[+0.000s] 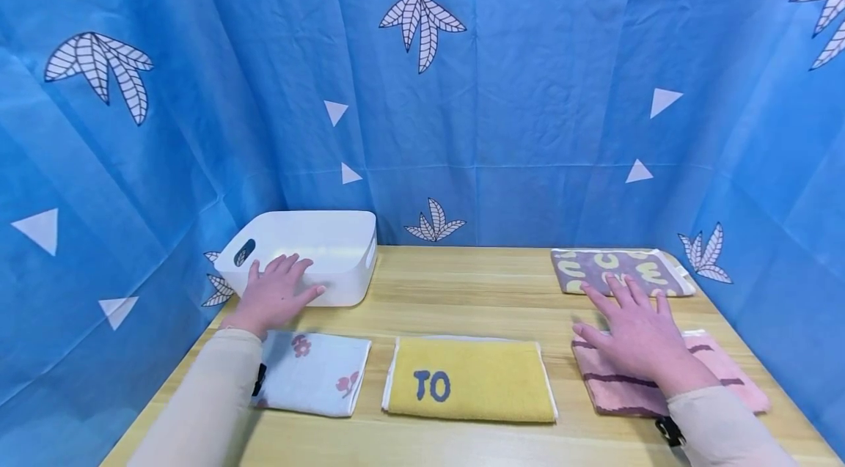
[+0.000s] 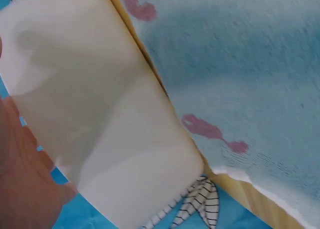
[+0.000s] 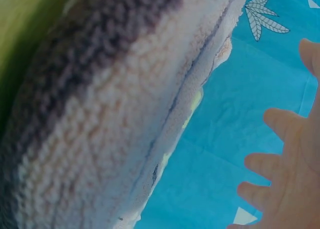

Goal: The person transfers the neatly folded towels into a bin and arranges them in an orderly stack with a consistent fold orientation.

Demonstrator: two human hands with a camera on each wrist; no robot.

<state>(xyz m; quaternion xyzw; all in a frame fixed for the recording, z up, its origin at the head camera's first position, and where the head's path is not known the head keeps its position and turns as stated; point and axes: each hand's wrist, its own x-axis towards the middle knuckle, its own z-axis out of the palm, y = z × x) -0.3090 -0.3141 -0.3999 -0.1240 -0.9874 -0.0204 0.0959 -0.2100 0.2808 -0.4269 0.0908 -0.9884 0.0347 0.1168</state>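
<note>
My left hand (image 1: pixel 273 293), fingers spread, holds nothing and overlaps the near side of a white plastic basket (image 1: pixel 339 287) in the head view. Just below that hand lies a folded white towel (image 1: pixel 317 375) with pink flower prints; the left wrist view shows the towel (image 2: pixel 240 89) beside the basket wall (image 2: pixel 110 124). My right hand (image 1: pixel 637 331), also spread and holding nothing, is over a folded pink towel (image 1: pixel 623 397) with dark stripes. Its fingertips overlap a folded purple towel (image 1: pixel 571 273) with yellow lettering. Striped towel fabric (image 3: pixel 105 124) fills much of the right wrist view.
A folded yellow towel (image 1: pixel 488 379) marked "TO" lies at the front middle of the wooden table (image 1: pixel 455 298). Blue patterned curtains (image 1: pixel 528 86) enclose the table at the back and both sides. The basket stands at the back left corner.
</note>
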